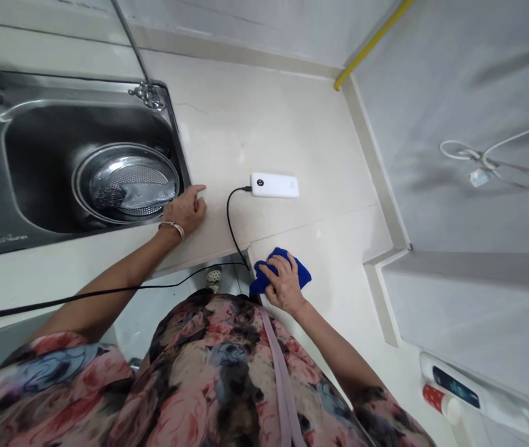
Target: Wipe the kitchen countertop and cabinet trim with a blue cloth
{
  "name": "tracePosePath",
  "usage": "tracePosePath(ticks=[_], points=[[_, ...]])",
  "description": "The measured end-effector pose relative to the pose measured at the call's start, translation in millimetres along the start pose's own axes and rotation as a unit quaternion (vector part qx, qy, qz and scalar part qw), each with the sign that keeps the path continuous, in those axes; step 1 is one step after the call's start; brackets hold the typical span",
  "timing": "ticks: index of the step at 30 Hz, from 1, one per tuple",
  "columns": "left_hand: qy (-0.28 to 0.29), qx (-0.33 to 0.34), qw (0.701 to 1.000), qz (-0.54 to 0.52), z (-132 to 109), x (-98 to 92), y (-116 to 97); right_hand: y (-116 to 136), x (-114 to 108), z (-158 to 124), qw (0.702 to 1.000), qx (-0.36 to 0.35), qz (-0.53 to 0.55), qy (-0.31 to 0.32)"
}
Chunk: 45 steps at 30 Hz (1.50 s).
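My right hand (284, 283) presses a blue cloth (283, 273) against the white countertop (302, 143) near its front corner, fingers curled over the cloth. My left hand (187, 210) rests on the counter beside the right rim of the steel sink (36, 155), fingers loosely curled with the index finger stretched out, holding nothing. A bracelet sits on that wrist. Between the hands lies a white power bank (274, 185) with a black cable (231, 223) running from it over the counter edge.
A round steel strainer basin (127, 183) sits in the sink below the tap pipe (136, 56). A yellow pipe (371, 40) runs up the corner. White cords (492, 162) hang on the right wall. A white tube with red cap (451, 397) lies at lower right.
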<state>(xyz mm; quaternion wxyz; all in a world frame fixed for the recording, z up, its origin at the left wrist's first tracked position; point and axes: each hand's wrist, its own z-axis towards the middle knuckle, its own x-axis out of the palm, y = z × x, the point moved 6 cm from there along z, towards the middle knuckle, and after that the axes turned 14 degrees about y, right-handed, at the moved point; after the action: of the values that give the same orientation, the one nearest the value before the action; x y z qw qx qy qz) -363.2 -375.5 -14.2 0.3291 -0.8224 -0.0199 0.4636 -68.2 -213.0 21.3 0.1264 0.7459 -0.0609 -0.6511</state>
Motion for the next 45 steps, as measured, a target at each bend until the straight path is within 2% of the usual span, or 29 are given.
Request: tracePosePath(ticks=[3, 7, 9, 12, 14, 16, 18, 21, 25, 29, 33, 38, 41, 45], points=[[0.001, -0.009, 1.0, 0.005, 0, 0.1, 0, -2, 5, 22, 0.999, 0.022, -0.007, -0.042], [-0.002, -0.01, 1.0, 0.014, -1, -0.7, 0, -9, 7, 45, 0.997, 0.031, -0.01, -0.064], [-0.006, -0.003, 1.0, 0.018, -1, -1.0, -1, -11, 4, 37, 0.998, 0.007, 0.005, -0.059], [-0.009, 0.012, 1.0, 0.02, -1, -0.4, -1, -9, 2, 6, 0.998, -0.04, 0.045, -0.021], [-0.006, 0.012, 1.0, 0.017, 0, 0.7, 0, -6, 3, -13, 0.997, -0.047, 0.061, -0.007], [-0.004, 0.006, 1.0, 0.015, 1, 1.6, 2, -4, 3, -20, 0.997, -0.033, 0.06, -0.023], [-0.002, 0.002, 1.0, 0.012, 2, 2.5, 3, -2, 3, -13, 0.997, -0.011, 0.047, -0.061], [0.0, 0.0, 1.0, 0.014, 2, 3.1, 2, -2, 3, 16, 0.993, 0.015, 0.029, -0.11], [-0.005, -0.008, 1.0, 0.021, 0, 1.7, 1, -7, 0, 44, 0.99, 0.017, 0.026, -0.135], [-0.007, -0.013, 1.0, 0.026, -2, -0.5, -2, -4, 2, 30, 0.992, -0.021, 0.04, -0.117], [-0.005, -0.018, 0.999, 0.03, -3, -1.9, -3, -1, 8, 15, 0.991, 0.003, 0.047, -0.121], [0.002, -0.022, 0.999, 0.031, -2, 0.2, -1, -6, 9, 47, 0.985, 0.062, 0.044, -0.152], [-0.007, -0.017, 0.999, 0.032, -2, 0.5, 0, -9, 6, 56, 0.988, 0.059, 0.035, -0.136], [-0.011, -0.017, 0.999, 0.029, -2, -0.7, -1, -4, 8, 27, 0.995, 0.01, 0.039, -0.093]])
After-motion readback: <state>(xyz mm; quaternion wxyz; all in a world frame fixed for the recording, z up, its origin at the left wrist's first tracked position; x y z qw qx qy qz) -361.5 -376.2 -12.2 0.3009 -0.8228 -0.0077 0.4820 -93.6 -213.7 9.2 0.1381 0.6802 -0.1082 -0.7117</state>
